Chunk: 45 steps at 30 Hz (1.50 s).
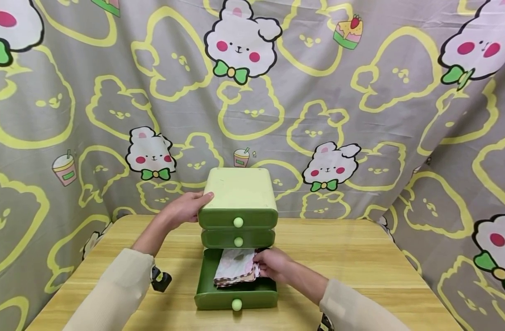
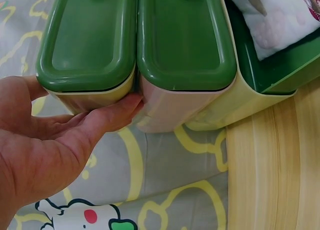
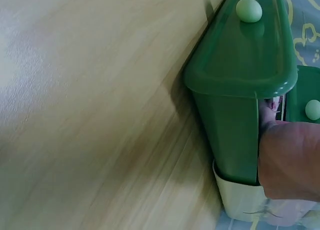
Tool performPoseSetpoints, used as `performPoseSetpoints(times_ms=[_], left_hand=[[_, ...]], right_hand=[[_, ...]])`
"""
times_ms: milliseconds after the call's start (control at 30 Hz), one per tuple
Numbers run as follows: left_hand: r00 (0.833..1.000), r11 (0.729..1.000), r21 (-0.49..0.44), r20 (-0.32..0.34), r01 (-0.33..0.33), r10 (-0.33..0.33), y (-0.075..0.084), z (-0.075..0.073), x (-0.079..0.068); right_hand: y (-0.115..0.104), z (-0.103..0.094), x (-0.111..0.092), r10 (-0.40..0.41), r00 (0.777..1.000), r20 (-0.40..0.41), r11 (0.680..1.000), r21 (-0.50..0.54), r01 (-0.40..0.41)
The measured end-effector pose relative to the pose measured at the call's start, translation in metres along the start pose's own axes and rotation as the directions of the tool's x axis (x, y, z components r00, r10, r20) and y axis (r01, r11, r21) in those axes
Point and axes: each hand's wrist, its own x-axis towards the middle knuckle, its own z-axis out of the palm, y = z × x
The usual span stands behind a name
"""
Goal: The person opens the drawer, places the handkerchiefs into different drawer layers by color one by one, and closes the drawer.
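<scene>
A small desktop drawer unit (image 1: 241, 186) has a pale yellow top and green drawers with round pale knobs. My left hand (image 1: 189, 207) grips its upper left side, thumb over the top edge; in the left wrist view, the hand (image 2: 55, 140) holds the top tier's casing. The bottom drawer (image 1: 236, 299) is pulled out, and folded cloths (image 1: 235, 266), white with patterned edges, lie inside. My right hand (image 1: 277, 265) reaches over the drawer's right wall and pinches the cloths' right edge. In the right wrist view, the drawer wall (image 3: 227, 130) hides most of those fingers.
The top drawer (image 1: 219, 219) and middle drawer (image 1: 219, 239) are closed. A wooden table (image 1: 339, 257) carries the unit. Behind it hangs a grey curtain (image 1: 252, 115) printed with cartoon rabbits.
</scene>
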Motion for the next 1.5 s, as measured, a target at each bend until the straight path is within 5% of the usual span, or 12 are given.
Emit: performPoseSetpoints(times_ms=[333, 800, 1067, 1267, 1500], left_hand=[[1.0, 1.0, 0.007, -0.006, 0.001, -0.001, -0.001, -0.001, 0.0], [1.0, 1.0, 0.003, 0.005, -0.004, 0.004, -0.001, -0.001, -0.001], [1.0, 1.0, 0.003, 0.011, -0.01, 0.01, -0.001, -0.001, -0.001], [1.0, 1.0, 0.004, 0.015, -0.011, 0.011, -0.001, -0.001, -0.001], [1.0, 1.0, 0.012, 0.018, -0.011, 0.011, -0.001, -0.001, 0.0]], right_hand=[[-0.014, -0.01, -0.008, 0.037, 0.993, 0.116, 0.989, -0.146, -0.02], [-0.037, -0.011, -0.033, 0.059, 0.992, 0.108, 0.988, -0.148, -0.043], [-0.041, 0.001, -0.05, 0.071, 0.982, 0.177, 0.985, -0.168, -0.041], [-0.035, 0.013, -0.068, 0.084, 0.956, 0.281, 0.985, -0.17, -0.036], [-0.018, 0.02, -0.079, 0.164, 0.895, 0.415, 0.973, -0.219, -0.077]])
